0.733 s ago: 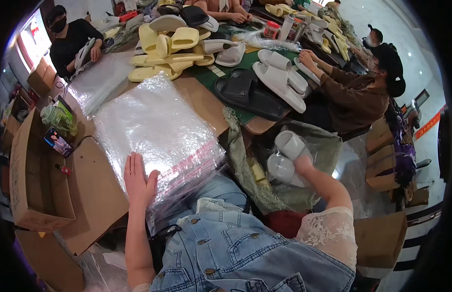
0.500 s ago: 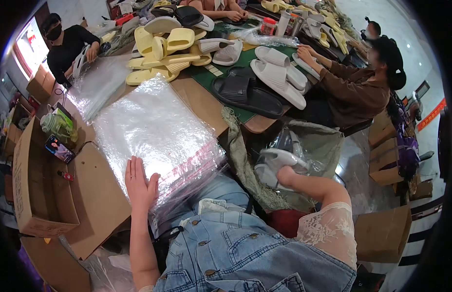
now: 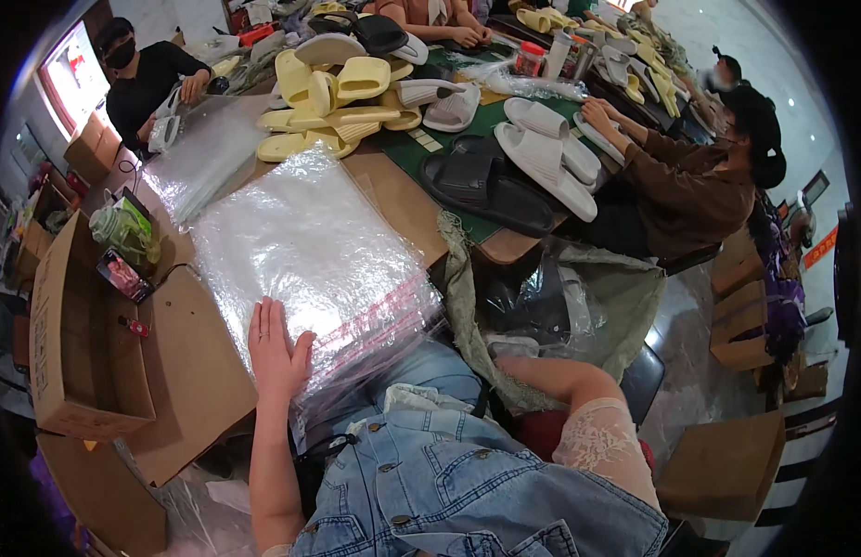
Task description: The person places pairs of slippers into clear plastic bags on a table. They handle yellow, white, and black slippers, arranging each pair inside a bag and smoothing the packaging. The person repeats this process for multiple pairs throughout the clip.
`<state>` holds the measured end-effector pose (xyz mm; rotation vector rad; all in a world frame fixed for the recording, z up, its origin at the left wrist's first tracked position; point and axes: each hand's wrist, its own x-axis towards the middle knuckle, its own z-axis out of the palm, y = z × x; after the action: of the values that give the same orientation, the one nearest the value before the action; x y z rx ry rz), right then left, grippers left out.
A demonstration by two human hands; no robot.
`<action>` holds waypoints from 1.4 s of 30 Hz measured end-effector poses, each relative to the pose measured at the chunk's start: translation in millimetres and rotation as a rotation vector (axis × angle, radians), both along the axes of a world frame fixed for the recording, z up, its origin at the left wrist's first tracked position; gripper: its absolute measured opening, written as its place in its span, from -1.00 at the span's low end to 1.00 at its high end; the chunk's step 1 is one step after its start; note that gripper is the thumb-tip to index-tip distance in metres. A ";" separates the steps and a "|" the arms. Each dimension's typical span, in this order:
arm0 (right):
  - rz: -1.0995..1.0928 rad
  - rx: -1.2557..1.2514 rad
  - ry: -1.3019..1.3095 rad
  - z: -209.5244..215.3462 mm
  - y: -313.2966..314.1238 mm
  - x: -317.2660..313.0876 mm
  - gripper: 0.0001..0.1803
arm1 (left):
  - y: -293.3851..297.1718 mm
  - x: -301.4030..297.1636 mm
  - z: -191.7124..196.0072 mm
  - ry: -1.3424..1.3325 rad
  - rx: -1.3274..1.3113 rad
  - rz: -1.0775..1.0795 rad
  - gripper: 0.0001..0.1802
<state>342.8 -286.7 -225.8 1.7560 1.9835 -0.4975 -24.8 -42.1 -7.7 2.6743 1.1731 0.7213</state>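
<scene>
The stack of clear plastic bags [image 3: 310, 251] is glossy and crinkled, glinting white. The open box [image 3: 73, 343] at the tabletop's left edge is matt brown cardboard. The slippers look like smooth, matt foam: yellow [image 3: 328, 93], white [image 3: 542, 148], black [image 3: 486, 186]. The sack [image 3: 625, 297] is coarse cloth.
</scene>
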 end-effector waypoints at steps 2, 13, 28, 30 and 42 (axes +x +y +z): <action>0.032 -0.044 0.027 19.0 -8.5 23.6 -0.70 | 0.4 -0.2 -0.4 -0.008 0.009 0.005 -0.15; -0.763 1.523 -0.071 296.4 98.5 192.4 -0.68 | -2.9 -1.7 4.6 -0.011 0.006 0.015 -0.21; -0.817 1.790 1.123 331.8 155.8 218.3 -0.79 | -1.7 -1.9 -4.8 -0.062 0.009 0.017 -0.17; -0.765 1.702 1.119 358.6 158.2 190.9 -0.76 | -2.9 -0.6 -3.0 -0.079 0.000 0.018 -0.17; -0.491 0.973 1.513 355.4 209.4 -87.2 -0.46 | -2.8 -2.7 0.3 -0.036 -0.040 0.035 -0.15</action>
<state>255.7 -77.3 129.7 2.9827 3.0243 -1.5769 -27.6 -44.9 -7.4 2.6035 1.2147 0.7404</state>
